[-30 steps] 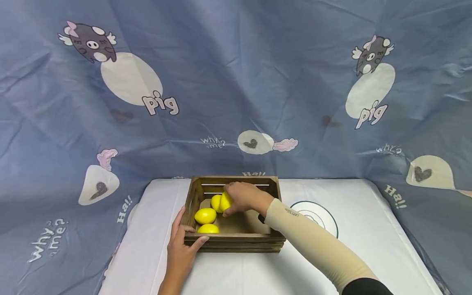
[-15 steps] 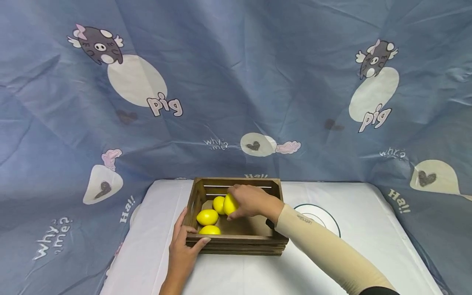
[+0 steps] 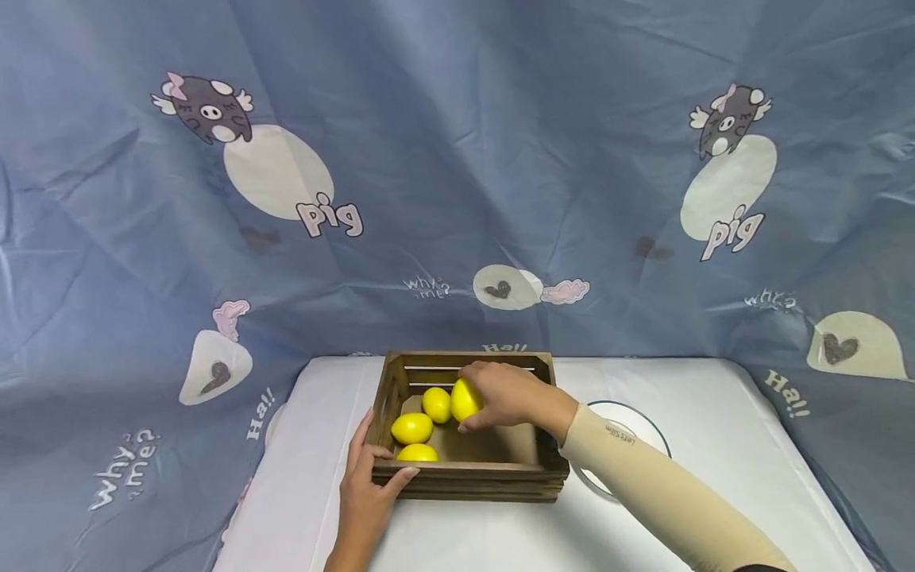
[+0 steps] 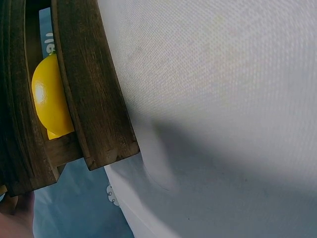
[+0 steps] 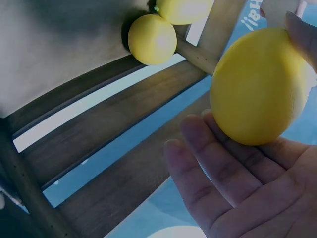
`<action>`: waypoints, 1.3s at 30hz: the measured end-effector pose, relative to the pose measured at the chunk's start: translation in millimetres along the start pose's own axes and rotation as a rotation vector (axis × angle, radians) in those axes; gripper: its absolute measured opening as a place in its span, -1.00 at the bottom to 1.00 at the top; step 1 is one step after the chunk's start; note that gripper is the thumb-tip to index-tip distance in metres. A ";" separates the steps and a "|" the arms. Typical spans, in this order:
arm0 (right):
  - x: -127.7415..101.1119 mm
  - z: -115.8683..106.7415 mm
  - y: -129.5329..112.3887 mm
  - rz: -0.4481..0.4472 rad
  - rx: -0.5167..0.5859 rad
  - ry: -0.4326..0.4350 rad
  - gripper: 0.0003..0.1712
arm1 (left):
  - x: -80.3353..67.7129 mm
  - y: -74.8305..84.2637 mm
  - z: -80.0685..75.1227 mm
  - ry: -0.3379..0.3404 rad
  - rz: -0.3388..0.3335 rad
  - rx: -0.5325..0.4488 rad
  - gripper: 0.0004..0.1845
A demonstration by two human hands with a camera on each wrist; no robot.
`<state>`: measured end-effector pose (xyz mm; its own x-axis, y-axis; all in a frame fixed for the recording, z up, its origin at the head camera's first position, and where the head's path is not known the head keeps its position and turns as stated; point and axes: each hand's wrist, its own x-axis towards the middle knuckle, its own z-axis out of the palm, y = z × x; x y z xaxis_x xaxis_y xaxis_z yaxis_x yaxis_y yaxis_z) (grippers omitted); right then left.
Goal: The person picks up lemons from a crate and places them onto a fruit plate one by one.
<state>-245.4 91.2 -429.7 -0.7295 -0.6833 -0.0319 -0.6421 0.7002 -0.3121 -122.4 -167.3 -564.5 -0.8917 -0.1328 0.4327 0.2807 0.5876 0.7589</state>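
Observation:
A brown slatted wooden crate (image 3: 472, 468) stands at the middle of the table in the head view. My left hand (image 3: 366, 492) grips its front left corner, thumb along the front slats and fingers at the left side. Inside the crate, my right hand (image 3: 511, 396) holds a yellow lemon (image 3: 466, 400) between thumb and fingers. The right wrist view shows this lemon (image 5: 257, 89) close up, above the slats. Three other lemons lie toward the crate's left: one at the back (image 3: 437, 405), one in the middle (image 3: 412, 429), and one at the front (image 3: 418, 453), partly hidden by the front wall.
Right of the crate lies a white plate (image 3: 650, 425) with a dark green rim, partly covered by the right sleeve (image 3: 665, 485). A white cloth (image 3: 457, 540) covers the table. Behind hangs a blue curtain (image 3: 400, 199) printed with pigs.
The right hand has lifted the lemon slightly and drawn it right, away from the lemon beside it. The left hand keeps its grip on the crate. The head view has shifted a little.

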 end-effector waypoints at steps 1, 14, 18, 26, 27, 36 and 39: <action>-1.5 -1.0 0.7 -0.001 0.004 0.005 -0.15 | -0.5 -0.4 0.7 0.006 -0.001 -0.001 -0.54; -31.7 -14.4 14.0 -0.017 0.024 0.101 -0.17 | -5.4 1.9 11.7 0.015 -0.008 -0.027 -0.53; -42.1 -24.5 17.8 -0.015 0.021 0.131 -0.16 | -0.5 1.9 16.8 0.024 0.027 -0.031 -0.53; -55.5 -28.7 15.2 0.022 0.035 0.154 -0.10 | -1.7 0.3 8.4 0.016 0.005 -0.010 -0.53; -56.8 -28.9 14.3 0.018 0.043 0.162 -0.09 | -1.4 0.2 6.0 0.016 0.003 -0.006 -0.53; -73.5 -32.4 17.5 0.028 0.086 0.209 -0.17 | -1.5 -1.5 1.5 -0.010 -0.010 -0.011 -0.55; -76.4 -35.1 20.0 0.034 0.092 0.209 -0.13 | 0.7 -1.7 2.1 0.005 0.000 -0.010 -0.54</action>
<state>-210.8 164.6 -400.2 -0.7894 -0.5950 0.1508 -0.5992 0.6936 -0.3999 -124.2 -166.7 -566.5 -0.8899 -0.1367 0.4351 0.2843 0.5797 0.7636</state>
